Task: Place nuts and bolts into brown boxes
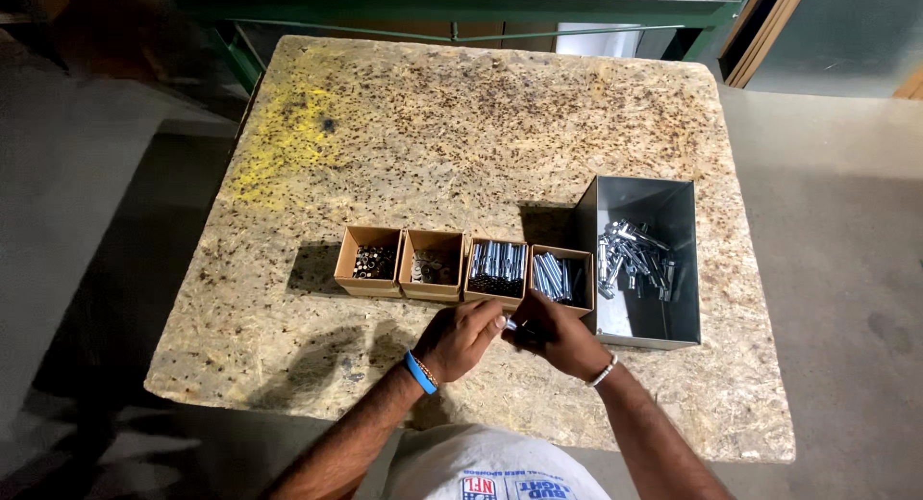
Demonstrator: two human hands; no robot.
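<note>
The two hands meet at the near edge of the counter [385, 125], and they hide almost all of the small metal part [512, 323] between them; only a shiny tip shows, so its shape is not clear. The left hand [463, 335] and the right hand [556, 335] both close around it. Behind them stands a grey metal bin [673, 207] with assembled silver pieces, then four cardboard boxes [368, 238]: two with silver sleeves, two with small dark nuts or washers.

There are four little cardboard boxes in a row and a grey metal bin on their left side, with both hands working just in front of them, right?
Not quite: the head view shows the grey metal bin at the right end of the four cardboard boxes, not the left. Both hands, left hand and right hand, do work just in front.
</note>
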